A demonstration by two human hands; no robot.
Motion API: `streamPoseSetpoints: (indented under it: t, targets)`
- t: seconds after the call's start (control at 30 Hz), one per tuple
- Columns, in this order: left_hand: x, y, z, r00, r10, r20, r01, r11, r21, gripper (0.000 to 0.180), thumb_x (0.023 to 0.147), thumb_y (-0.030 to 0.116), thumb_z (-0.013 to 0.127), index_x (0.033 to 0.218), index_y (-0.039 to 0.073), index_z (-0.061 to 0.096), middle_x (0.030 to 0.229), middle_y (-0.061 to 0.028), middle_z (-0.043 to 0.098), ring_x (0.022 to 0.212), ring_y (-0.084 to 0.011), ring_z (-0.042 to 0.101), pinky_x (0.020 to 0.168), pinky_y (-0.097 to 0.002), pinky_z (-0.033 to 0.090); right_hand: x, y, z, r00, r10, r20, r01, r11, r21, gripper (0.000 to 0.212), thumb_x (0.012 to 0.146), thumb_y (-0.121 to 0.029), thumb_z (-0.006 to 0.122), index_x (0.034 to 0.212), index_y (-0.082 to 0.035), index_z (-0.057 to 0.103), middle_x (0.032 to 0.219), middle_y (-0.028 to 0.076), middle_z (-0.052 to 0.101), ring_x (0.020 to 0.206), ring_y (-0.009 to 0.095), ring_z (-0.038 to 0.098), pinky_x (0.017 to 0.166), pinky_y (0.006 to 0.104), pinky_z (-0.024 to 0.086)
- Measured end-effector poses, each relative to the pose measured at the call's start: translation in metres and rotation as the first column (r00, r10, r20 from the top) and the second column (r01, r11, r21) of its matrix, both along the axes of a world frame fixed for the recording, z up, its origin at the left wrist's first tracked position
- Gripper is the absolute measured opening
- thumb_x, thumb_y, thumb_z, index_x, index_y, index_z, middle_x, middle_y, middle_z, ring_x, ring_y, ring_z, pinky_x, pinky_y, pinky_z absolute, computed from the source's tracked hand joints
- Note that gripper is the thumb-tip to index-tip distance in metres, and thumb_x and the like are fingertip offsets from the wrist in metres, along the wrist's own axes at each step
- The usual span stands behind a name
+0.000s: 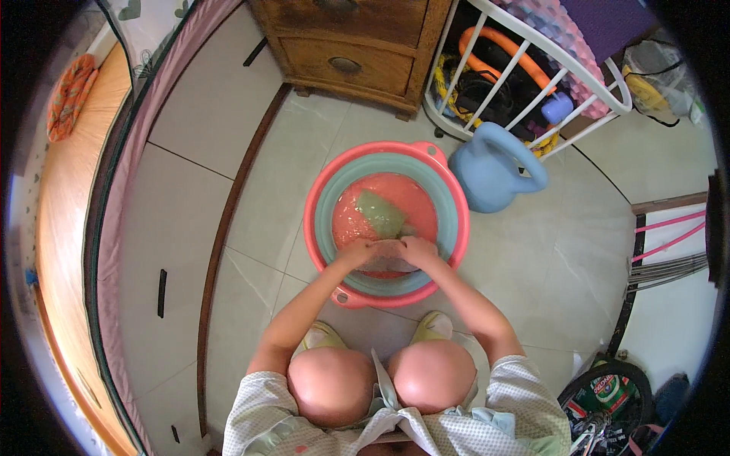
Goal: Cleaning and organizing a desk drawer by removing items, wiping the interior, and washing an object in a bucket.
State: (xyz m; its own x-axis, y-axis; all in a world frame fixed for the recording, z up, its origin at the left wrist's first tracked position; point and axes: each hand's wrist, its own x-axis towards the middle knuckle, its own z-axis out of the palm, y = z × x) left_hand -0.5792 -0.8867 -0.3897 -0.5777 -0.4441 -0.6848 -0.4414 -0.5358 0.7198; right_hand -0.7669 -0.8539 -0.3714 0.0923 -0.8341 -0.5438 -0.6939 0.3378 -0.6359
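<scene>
On the floor before me stands a round basin (310, 220) with a coral rim and a teal inner wall, holding water. A pale green cloth (380, 213) lies wet in the water, partly under the surface. At the basin's near side, my left hand (357, 251) and my right hand (419, 251) are closed on a wet greyish cloth (386, 256), stretched between them. Its lower part and some of my fingertips are hidden. Whether it joins the green cloth, I cannot tell.
Right of the basin sits a blue kettlebell (480, 181). Behind are a wooden drawer cabinet (342, 64) and a white rack (525, 59) of exercise gear. White drawers (179, 228) line the left; a wheel (642, 380) stands at the lower right. My knees are close to the basin.
</scene>
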Motion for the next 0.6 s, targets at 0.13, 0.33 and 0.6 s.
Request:
streamPoseSetpoints:
  t: [0.13,0.33,0.6]
  targets:
    - [-0.015,0.010,0.063,0.653,0.082,0.753,0.671,0.397,-0.626,0.059,0.066,0.037,0.066,0.113,0.009,0.043,0.091,-0.0071,0.052,0.082,-0.0242,0.052,0.074,-0.0373,0.043,-0.018,0.025,0.022,0.797,0.138,-0.588,-0.381,0.871,-0.312,0.033,0.073,-0.028,0.059,0.097,-0.006,0.056,0.091,0.013,0.054,0.086,0.032,0.054,0.070,0.0438,0.045]
    - [-0.029,0.028,0.039,0.535,-0.136,0.834,0.841,0.180,-0.510,0.060,0.064,0.029,0.067,0.115,0.008,0.043,0.108,-0.0119,0.045,0.103,-0.0287,0.044,0.085,-0.0460,0.038,-0.009,0.034,0.015,0.820,0.235,-0.521,-0.462,0.811,-0.360,0.031,0.067,-0.019,0.064,0.093,-0.004,0.055,0.093,0.013,0.053,0.090,0.032,0.054,0.071,0.0451,0.046]
    - [0.004,-0.020,-0.007,0.963,-0.127,0.236,0.236,0.816,-0.527,0.031,0.084,0.033,0.047,0.099,0.007,0.057,0.077,-0.0103,0.060,0.070,-0.0220,0.059,0.064,-0.0334,0.048,-0.007,-0.004,0.002,0.992,-0.001,-0.124,-0.022,0.983,-0.182,0.029,0.083,-0.028,0.044,0.093,-0.004,0.057,0.083,0.017,0.061,0.083,0.029,0.060,0.071,0.0423,0.046]
